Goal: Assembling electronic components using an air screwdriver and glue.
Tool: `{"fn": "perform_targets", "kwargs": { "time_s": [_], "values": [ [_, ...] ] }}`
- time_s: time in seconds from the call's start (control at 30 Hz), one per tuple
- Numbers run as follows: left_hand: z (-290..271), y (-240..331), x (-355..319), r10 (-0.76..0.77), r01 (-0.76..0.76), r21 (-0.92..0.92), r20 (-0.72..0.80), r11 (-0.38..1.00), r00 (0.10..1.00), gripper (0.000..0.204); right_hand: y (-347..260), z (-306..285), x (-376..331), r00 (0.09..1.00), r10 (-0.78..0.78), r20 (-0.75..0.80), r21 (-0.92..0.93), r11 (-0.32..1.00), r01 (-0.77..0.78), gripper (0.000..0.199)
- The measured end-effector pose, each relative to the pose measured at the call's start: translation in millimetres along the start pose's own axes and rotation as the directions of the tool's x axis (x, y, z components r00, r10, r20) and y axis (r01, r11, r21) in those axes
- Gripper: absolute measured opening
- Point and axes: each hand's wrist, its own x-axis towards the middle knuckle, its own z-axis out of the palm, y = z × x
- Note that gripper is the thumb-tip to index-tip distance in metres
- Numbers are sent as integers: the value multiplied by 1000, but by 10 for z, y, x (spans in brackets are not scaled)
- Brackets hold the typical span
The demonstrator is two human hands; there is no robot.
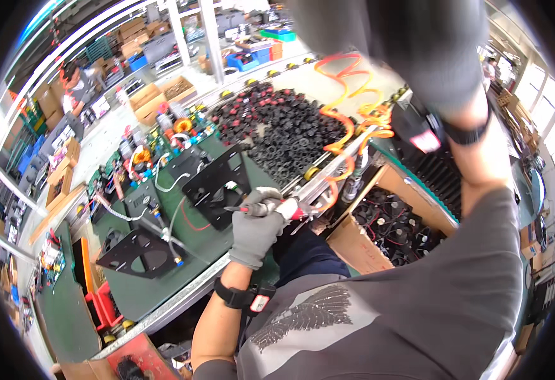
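My left hand [252, 235], in a grey glove, is closed around an air screwdriver [288, 209] with a red and pale body. The tool's thin tip points left, over the edge of a black perforated metal plate [217, 183]. Raised at the upper right is my right hand [417, 50], gloved in grey and badly smeared by motion; its fingers cannot be made out. A second black plate [139, 254] with large round openings lies farther left on the green work surface [189, 256]. Thin cables with connectors [163, 231] trail between the plates.
Circuit boards [179, 130] line the far side of the bench. Behind the plates spreads a heap of small black parts [284, 130]. An orange coiled air hose [334, 117] hangs across the right. Beside me stands a cardboard box [360, 244] of black wired parts; red bins [104, 307] sit lower left.
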Motion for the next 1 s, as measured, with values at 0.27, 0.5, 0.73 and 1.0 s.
{"fn": "perform_targets", "kwargs": {
  "time_s": [0.27, 0.5, 0.73, 1.0],
  "values": [
    [-244, 428, -307, -221, 226, -44, 105, 973, 970, 23, 2444, 1200, -447, 971, 44, -236, -257, 961, -106, 80],
    [-183, 214, -281, -282, 297, -152, 111, 943, 953, 34, 2627, 1270, -687, 910, 349, -225, 70, 937, -342, 57],
    [-403, -182, 150, 383, -83, 702, -282, 708, 880, 37, 2883, 1330, -745, 825, 480, -298, 326, 863, -385, 37],
    [-511, -392, 514, 438, -71, 890, -151, 451, 886, 23, 3061, 1230, -557, 766, 600, -231, 441, 766, -468, 36]
  ]
}}
